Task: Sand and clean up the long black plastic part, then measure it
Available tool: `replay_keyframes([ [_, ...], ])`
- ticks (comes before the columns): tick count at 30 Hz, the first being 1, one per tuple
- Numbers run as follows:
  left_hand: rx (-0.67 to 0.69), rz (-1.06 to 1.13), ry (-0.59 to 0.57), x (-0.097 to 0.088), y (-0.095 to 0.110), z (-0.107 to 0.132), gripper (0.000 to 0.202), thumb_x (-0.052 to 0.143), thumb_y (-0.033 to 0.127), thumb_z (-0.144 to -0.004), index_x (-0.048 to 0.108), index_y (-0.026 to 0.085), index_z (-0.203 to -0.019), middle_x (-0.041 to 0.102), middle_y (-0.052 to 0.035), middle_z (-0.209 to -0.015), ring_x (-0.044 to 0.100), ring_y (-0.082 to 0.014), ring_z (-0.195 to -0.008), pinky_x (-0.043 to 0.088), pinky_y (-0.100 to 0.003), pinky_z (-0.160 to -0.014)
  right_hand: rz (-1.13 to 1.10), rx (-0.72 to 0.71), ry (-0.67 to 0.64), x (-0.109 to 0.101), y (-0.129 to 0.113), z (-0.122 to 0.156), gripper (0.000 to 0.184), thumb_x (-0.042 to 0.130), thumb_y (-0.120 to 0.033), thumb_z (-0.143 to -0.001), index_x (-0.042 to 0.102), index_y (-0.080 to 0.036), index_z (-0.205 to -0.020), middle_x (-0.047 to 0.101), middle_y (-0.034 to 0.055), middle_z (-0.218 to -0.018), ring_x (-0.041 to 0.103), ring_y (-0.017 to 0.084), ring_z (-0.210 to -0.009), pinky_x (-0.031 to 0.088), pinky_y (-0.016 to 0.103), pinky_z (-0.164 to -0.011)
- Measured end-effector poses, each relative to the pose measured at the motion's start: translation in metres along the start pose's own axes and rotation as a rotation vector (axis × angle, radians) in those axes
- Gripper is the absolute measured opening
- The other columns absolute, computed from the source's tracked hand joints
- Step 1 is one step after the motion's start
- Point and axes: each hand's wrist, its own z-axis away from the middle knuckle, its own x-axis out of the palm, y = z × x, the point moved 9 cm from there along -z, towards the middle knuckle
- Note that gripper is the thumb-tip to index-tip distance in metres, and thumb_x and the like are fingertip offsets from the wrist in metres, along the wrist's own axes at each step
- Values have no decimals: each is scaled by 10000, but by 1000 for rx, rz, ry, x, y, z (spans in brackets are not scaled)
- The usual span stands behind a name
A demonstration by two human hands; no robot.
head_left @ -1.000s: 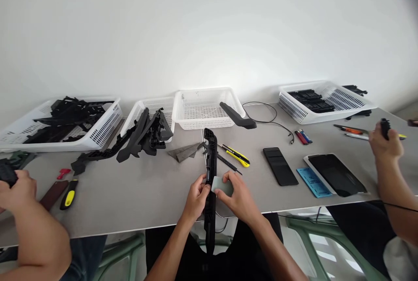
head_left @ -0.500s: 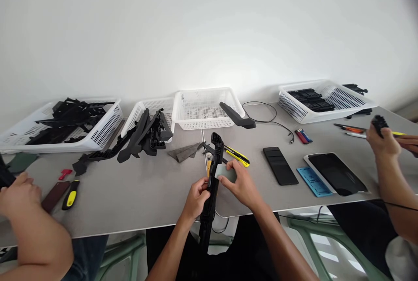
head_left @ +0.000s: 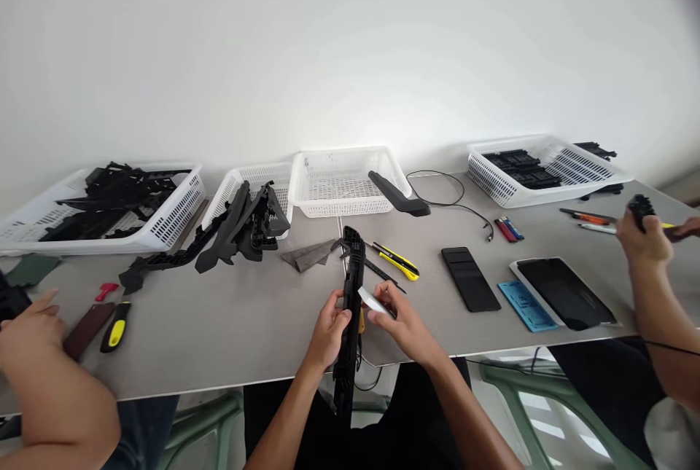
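My left hand (head_left: 329, 330) is wrapped round a long black plastic part (head_left: 350, 288) that stands on end at the table's near edge, its top leaning away from me. My right hand (head_left: 401, 320) pinches a small grey sheet (head_left: 373, 301), held edge-on against the right side of the part. A yellow utility knife (head_left: 398, 261) and a thin black tool (head_left: 381, 271) lie just beyond my right hand. Folded grey sheets (head_left: 310, 254) rest to the left of the part's top.
White baskets line the back: one with black parts (head_left: 180, 215), a small one (head_left: 235, 189), a middle one (head_left: 343, 200), one at right (head_left: 495, 178). A phone (head_left: 470, 278), blue card (head_left: 523, 304) and tablet (head_left: 566, 293) lie right. Other people's hands work at far left (head_left: 30, 328) and far right (head_left: 642, 240).
The black part swung from tilted right back to nearly straight and dropped a little. My right hand turned the grey sheet from flat-on to edge-on. The people at both sides shifted their hands slightly.
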Motion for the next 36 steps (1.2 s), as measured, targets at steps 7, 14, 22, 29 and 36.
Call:
replay_keyframes([
  [7,21,29,-15,-1,-1,0,428,636,386,-912,637,168,-1280,627,29,-732,570,-151,-622,447,-242,-595,9,69,-42,15,16,-7,455,538,-628,-1038,590,-222,-841,620,20,-773,547,199,-700,419,309,-627],
  [14,37,16,-33,-1,1,1,404,623,339,-882,675,156,-1239,607,25,-735,524,-147,-635,446,-246,-603,101,9,-45,5,7,-21,448,607,-605,-1019,637,-206,-818,627,14,-780,545,198,-735,420,302,-672],
  [22,42,-6,-59,2,1,1,397,583,316,-885,674,146,-1232,615,11,-712,527,-156,-630,436,-265,-604,134,-20,-117,-8,2,-24,396,660,-543,-1001,695,-193,-818,656,10,-795,556,188,-743,414,292,-676],
  [29,31,2,-52,0,1,1,374,611,341,-858,674,160,-1179,578,21,-728,516,-150,-628,411,-261,-599,143,-28,-78,-14,-1,-33,394,632,-537,-1006,711,-188,-842,649,14,-792,546,186,-744,401,292,-666],
  [36,20,18,-67,2,0,2,348,599,330,-860,653,165,-1162,582,24,-737,458,-128,-591,387,-247,-563,154,-38,-69,-16,-6,-42,356,657,-501,-981,743,-187,-836,657,11,-778,546,182,-731,396,293,-660],
])
